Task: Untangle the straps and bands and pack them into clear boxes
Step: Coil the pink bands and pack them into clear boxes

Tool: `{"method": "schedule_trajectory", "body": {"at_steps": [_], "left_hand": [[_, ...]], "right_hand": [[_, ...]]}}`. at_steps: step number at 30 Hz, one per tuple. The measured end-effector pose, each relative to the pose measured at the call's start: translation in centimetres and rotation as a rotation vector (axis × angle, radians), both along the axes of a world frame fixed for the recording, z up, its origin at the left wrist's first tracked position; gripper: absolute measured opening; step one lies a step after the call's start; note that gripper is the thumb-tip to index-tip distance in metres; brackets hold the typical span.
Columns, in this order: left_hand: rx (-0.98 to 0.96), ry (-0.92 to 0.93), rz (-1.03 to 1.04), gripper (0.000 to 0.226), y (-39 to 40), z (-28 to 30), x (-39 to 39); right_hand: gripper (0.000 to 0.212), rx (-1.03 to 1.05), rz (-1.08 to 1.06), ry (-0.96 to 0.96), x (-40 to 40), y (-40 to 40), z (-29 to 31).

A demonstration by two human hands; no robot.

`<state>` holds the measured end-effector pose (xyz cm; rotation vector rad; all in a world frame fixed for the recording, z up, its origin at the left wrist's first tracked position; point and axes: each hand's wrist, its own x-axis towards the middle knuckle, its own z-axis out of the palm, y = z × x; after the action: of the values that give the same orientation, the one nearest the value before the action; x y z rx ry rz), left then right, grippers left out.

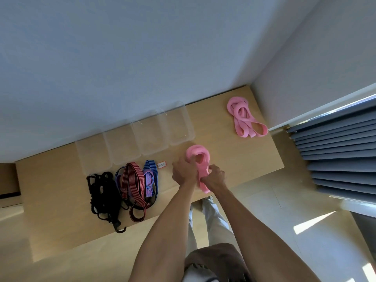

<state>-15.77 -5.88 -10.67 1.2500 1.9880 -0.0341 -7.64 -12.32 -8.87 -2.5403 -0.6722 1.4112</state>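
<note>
A pink band (198, 154) lies bunched on the wooden table (219, 131) near its front edge. My left hand (183, 171) grips its looped upper part. My right hand (215, 176) grips its lower part, whose end hangs over the edge. A second pink band (244, 119) lies in loose coils at the far right. Several clear boxes (142, 137) stand in a row along the wall. A pile of striped red, blue and purple straps (138, 184) lies left of my hands, with a tangle of black straps (103, 192) beside it.
A small white label (162, 165) lies between the striped straps and the pink band. A white wall runs behind the boxes. Blue-grey curtains (335, 155) hang at the right. Pale floor tiles and my legs show below the table's front edge.
</note>
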Motion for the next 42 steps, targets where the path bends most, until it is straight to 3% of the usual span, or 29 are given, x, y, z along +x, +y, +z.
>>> {"method": "schedule_trajectory", "body": {"at_steps": [6,12,18,20,23,27,31,37,42], "left_hand": [[-0.064,0.078,-0.080,0.050,-1.1,0.0,-0.4],[-0.062,0.040,-0.153,0.048,-0.9,-0.6,-0.4],[-0.097,0.026,-0.133,0.047,-0.5,0.0,0.0],[-0.039,0.058,-0.169,0.039,-0.3,0.9,0.2],[0.158,-0.049,-0.251,0.026,1.0,2.7,1.1],[0.306,-0.181,-0.369,0.027,4.9,5.5,5.6],[0.248,-0.246,-0.475,0.030,9.0,6.5,12.4],[0.097,-0.203,-0.345,0.012,12.0,2.9,21.0],[0.072,-0.099,-0.420,0.023,13.0,-0.2,24.5]], "right_hand": [[0.028,0.122,-0.101,-0.291,-1.2,-0.2,0.1],[0.035,0.060,-0.200,-0.119,-0.6,1.5,-0.8],[0.038,0.035,-0.131,-0.166,0.6,1.9,-0.4],[0.042,0.041,-0.128,-0.221,0.8,1.9,0.4],[0.051,0.133,-0.201,-0.269,1.8,2.9,2.6],[0.055,0.305,-0.275,-0.302,6.5,6.2,5.7],[0.053,0.363,-0.320,-0.320,12.9,9.7,6.6],[0.028,0.291,-0.312,-0.316,18.9,12.6,2.2],[0.027,0.298,-0.293,-0.296,21.9,13.8,-1.1]]}}
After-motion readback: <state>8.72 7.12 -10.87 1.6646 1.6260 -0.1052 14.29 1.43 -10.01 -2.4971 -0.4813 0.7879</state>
